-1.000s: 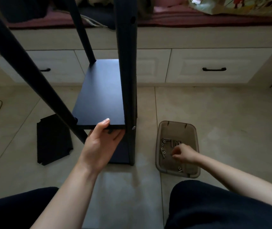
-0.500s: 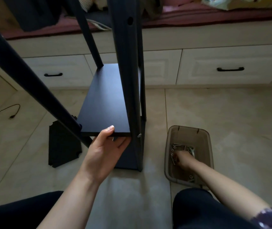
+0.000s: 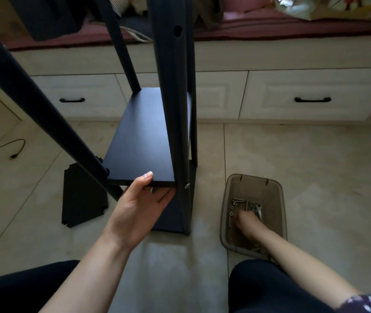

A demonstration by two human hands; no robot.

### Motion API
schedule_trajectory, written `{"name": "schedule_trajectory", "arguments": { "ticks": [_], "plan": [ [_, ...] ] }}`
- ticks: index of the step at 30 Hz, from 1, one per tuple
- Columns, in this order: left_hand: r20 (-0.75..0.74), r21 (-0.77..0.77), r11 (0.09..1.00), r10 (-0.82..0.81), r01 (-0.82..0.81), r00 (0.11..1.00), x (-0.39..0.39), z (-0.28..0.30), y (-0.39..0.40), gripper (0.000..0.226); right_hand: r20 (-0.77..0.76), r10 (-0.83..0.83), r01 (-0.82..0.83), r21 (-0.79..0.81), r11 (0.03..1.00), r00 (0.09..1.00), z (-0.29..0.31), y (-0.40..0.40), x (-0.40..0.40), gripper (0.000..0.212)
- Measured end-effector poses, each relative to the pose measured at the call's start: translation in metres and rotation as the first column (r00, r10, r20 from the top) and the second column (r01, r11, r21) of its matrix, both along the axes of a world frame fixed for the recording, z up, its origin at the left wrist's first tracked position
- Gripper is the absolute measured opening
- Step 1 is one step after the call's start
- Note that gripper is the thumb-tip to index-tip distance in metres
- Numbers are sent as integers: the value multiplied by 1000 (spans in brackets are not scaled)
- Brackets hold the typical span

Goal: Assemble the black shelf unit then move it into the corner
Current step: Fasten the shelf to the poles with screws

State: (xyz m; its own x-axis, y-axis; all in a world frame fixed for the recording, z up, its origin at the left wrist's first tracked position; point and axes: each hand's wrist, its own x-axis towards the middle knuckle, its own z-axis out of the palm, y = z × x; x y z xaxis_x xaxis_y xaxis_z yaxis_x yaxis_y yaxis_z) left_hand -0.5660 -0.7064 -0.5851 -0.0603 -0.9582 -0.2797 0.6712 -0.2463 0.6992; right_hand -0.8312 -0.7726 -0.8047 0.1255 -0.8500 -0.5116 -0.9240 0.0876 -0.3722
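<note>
The black shelf board sits level between the frame's posts, its near edge pinched by the left hand, thumb on top, fingers beneath. It looks stiff, light and smooth; best supported from beneath. Right of the frame, the right hand reaches among screws in the brown tray; whether it holds anything I cannot tell

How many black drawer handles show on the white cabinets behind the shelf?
2: one drawer handle on the left of the black shelf unit, another handle on the right. The posts may hide more.
</note>
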Motion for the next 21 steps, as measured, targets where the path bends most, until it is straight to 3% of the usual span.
{"name": "schedule_trajectory", "arguments": {
  "ticks": [4,8,14,21],
  "plan": [
    [-25,9,1000,28,-27,999,-1,2,2,44,213,-208,216,-16,976,955,18,0,-7,4],
    [-34,18,999,42,-42,999,-2,3,1,52,375,-297,312,21,950,878,47,8,-13,9],
    [-45,38,999,39,-37,998,0,0,0,62,556,-357,309,182,933,751,103,30,-11,20],
    [-128,3,1000,10,-10,992,4,-14,-4,52,621,-290,235,171,957,728,173,48,-4,18]
  ]
}}
